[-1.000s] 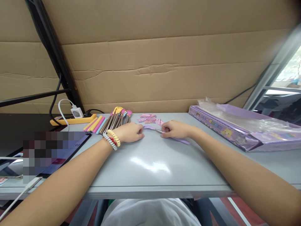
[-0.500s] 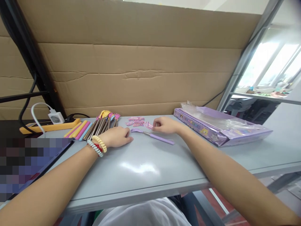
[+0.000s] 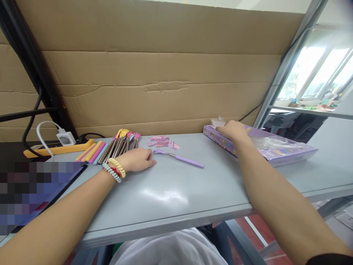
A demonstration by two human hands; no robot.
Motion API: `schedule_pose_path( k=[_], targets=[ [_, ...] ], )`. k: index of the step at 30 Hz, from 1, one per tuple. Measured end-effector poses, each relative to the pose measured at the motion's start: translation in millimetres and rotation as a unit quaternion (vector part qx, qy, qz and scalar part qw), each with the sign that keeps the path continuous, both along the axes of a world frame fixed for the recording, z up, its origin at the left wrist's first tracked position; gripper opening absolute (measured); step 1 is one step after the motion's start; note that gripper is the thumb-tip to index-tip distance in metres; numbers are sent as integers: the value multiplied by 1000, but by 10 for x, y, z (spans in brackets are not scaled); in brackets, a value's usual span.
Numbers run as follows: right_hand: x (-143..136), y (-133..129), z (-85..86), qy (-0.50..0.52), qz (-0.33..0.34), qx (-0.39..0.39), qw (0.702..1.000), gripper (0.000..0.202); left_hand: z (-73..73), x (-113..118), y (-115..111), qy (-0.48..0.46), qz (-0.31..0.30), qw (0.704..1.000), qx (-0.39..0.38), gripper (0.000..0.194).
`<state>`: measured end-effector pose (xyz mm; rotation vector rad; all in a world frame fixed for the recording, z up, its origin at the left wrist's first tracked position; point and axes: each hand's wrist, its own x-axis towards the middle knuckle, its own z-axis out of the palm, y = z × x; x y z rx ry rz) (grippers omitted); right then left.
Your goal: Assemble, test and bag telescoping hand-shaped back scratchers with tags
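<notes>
My left hand (image 3: 138, 160) rests on the grey table with its fingers curled, beside a bundle of metal sticks (image 3: 117, 148) with yellow and pink hand-shaped ends. Over the left part of a purple box (image 3: 286, 156) is my right hand (image 3: 234, 130), at the clear plastic bags (image 3: 219, 122) in it; its fingertips are partly hidden. Between the hands lies a purple stick (image 3: 189, 162) with a curved end and a short metal section. Small pink printed labels (image 3: 160, 141) are spread behind it.
Pink, yellow and blue tubes (image 3: 95, 152) lie at the left, near a yellow power strip (image 3: 62, 147) with a white plug (image 3: 66, 138). A blurred dark screen or device (image 3: 41, 195) is at the left edge. Cardboard (image 3: 165, 73) stands behind the table (image 3: 171, 180).
My right hand has moved right, from the pink labels to the plastic in the purple box. My left hand has stayed in place.
</notes>
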<state>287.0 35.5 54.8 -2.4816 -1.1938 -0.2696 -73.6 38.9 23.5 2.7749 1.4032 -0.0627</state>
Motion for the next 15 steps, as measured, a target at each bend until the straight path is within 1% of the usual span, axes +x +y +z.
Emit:
schedule_pose_path(
  k=[6, 8, 10, 13, 15],
  targets=[
    [142, 56, -35, 52, -40, -60, 996, 49, -14, -18, 29, 0, -4, 1000, 3, 39],
    [170, 80, -56, 61, -42, -89, 993, 51, -19, -23, 34, 0, -5, 1000, 1, 39],
    [194, 110, -85, 61, -10, -112, 992, 52, -20, -24, 33, 1, -6, 1000, 1, 40],
    [245, 156, -145, 71, 73, -125, 987, 55, -12, -20, 26, 2, -7, 1000, 1, 40],
    [276, 173, -183, 84, 96, -130, 983, 58, -5, -16, 22, 1, -8, 1000, -3, 39]
  ],
)
